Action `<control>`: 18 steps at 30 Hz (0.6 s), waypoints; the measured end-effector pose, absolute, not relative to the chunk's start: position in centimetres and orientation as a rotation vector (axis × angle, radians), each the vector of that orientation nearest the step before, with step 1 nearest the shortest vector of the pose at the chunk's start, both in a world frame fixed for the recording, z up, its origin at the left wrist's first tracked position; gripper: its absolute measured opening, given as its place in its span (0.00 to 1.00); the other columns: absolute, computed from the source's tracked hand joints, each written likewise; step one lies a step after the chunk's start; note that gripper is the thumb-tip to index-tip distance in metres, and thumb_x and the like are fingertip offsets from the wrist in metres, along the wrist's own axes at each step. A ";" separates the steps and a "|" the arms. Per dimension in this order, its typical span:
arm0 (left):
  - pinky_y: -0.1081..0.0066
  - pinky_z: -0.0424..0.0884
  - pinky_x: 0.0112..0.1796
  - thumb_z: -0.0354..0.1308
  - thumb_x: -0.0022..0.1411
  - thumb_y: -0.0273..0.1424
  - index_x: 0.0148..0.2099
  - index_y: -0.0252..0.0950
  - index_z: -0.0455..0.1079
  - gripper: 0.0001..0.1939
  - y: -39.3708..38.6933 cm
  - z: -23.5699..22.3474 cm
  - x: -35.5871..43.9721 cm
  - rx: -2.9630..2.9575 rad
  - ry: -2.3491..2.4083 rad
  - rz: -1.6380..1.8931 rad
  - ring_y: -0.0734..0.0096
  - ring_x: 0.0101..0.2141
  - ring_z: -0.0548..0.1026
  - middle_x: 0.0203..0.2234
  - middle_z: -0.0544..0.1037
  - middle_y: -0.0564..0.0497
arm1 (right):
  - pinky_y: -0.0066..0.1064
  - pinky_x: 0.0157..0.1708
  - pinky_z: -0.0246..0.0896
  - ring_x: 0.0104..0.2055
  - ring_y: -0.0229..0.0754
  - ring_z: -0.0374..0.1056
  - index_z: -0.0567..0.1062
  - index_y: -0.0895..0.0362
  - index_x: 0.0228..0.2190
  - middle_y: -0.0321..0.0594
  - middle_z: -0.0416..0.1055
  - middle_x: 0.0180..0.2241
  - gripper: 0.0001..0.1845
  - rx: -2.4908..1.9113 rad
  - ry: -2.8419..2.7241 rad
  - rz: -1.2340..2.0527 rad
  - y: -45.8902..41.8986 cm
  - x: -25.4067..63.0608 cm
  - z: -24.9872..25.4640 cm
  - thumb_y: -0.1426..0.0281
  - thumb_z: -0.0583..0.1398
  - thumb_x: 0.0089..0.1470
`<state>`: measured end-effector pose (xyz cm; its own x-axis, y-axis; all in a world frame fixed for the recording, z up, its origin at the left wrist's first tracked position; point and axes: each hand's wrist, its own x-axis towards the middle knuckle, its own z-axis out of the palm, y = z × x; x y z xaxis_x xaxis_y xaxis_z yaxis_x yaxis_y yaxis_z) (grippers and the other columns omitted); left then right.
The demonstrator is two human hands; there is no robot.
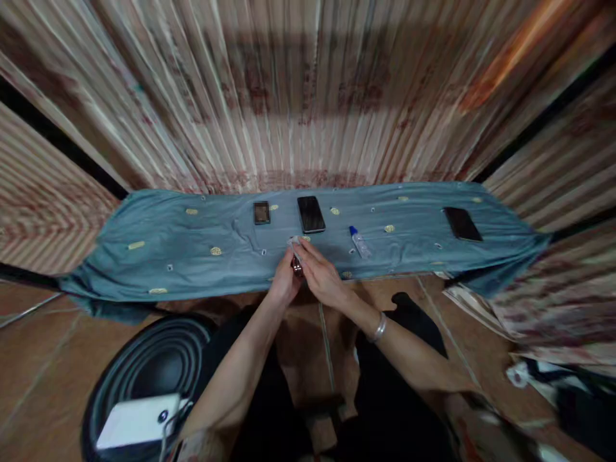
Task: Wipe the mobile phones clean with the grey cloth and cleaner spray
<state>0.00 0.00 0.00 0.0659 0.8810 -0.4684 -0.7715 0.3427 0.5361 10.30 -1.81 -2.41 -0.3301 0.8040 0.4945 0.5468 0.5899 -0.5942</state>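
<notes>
My left hand (283, 285) and my right hand (321, 274) meet at the near edge of a blue-grey cloth (192, 250). Together they close on a small dark object (297, 268) with a white bit (294, 242), perhaps a cloth or wipe, at its top. What the object is I cannot make out. A silver bracelet (380, 328) sits on my right wrist. Just beyond the hands lie a black phone (310, 214), a smaller dark device (262, 212) and a small bottle with a blue cap (359, 242).
Another black phone (462, 223) lies at the cloth's right end. Striped curtains (298, 96) hang behind. Near my left arm on the tiled floor is a round black speaker (158, 366) with a white box (139, 420) on it. Dark clutter (568, 385) lies at the right.
</notes>
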 end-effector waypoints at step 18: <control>0.77 0.65 0.22 0.49 0.69 0.35 0.28 0.34 0.69 0.18 1.4 0.1 -0.4 0.018 0.717 1.247 0.78 0.19 0.71 0.19 0.73 0.54 | 0.43 0.59 0.64 0.58 0.46 0.67 0.72 0.54 0.57 0.45 0.73 0.55 0.20 -1.010 -2.041 0.242 -0.9 11.6 -2.2 0.67 0.52 0.66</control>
